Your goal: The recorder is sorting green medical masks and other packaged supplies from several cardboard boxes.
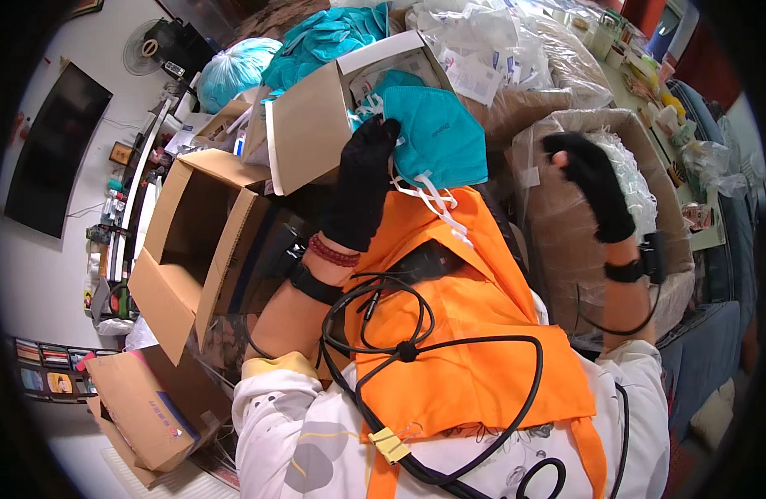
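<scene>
My left hand (368,179), in a black glove, pinches the left edge of a teal folding face mask (437,133). The mask spreads out to the right of the fingers, and its white ear loops (433,200) dangle below it. Just behind the mask stands an open white-and-brown carton (312,137) with more teal masks in it. My right hand (595,179), also gloved in black, is raised over a large plastic-lined box (558,274) of white strap-like material (637,183). Its fingers are curled together with one bare fingertip showing; what they hold, if anything, is hidden.
A heap of teal masks (329,41) and a tied clear bag (233,73) of teal items lie at the back. White packets (474,79) fill a bag behind. To my left are an open empty carton (204,220) and another cardboard box (154,407). An orange apron (474,358) and black cables cover my front.
</scene>
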A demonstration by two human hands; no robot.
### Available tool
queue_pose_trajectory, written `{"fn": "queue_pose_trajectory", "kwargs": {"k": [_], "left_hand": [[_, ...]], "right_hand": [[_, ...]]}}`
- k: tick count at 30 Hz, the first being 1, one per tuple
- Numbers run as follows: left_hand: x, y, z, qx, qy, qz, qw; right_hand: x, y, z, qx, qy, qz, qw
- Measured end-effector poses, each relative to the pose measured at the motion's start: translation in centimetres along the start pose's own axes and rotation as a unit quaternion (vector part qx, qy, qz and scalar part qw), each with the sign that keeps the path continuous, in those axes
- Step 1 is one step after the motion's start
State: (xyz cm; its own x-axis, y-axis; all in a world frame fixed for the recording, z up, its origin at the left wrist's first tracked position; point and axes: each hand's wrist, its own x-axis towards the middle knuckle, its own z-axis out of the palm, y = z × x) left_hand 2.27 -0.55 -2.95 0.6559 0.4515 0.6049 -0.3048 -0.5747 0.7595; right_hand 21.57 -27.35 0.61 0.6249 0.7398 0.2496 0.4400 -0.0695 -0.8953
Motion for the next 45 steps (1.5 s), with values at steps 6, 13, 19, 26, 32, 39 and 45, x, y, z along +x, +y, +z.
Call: {"fn": "queue_pose_trajectory", "kwargs": {"k": [6, 13, 19, 26, 32, 39, 45], "left_hand": [[-0.9, -2.5, 0.6, 0.002, -0.056, -0.099, 0.993], [-1.4, 1.5, 1.1, -0.307, -0.273, -0.262, 0.873], [-2.1, 0.7, 0.5, -0.323, -0.328, -0.315, 0.830], [-1.6, 0.6, -1.3, -0.197, -0.431, -0.339, 0.813], [4.8, -1.0, -3.1, -0.177, -0.302, -0.327, 0.878], [15.3, -11.0, -2.4, 0.349, -0.203, -0.114, 0.908], [16.3, -16.8, 1.3, 0.427, -0.205, -0.228, 0.851]], "right_hand": [[1.5, -1.0, 10.4, 0.150, -0.114, 0.022, 0.982], [4.2, -5.1, 10.3, 0.203, 0.012, 0.024, 0.979], [6.3, -3.2, 4.7, 0.190, 0.216, -0.006, 0.958], [5.1, -2.6, 4.5, 0.292, 0.247, -0.034, 0.923], [4.6, -0.1, 3.6, 0.223, 0.213, -0.037, 0.951], [2.7, 1.5, 4.6, 0.229, -0.050, -0.068, 0.970], [1.1, 2.4, 3.4, 0.149, -0.131, -0.082, 0.977]]}}
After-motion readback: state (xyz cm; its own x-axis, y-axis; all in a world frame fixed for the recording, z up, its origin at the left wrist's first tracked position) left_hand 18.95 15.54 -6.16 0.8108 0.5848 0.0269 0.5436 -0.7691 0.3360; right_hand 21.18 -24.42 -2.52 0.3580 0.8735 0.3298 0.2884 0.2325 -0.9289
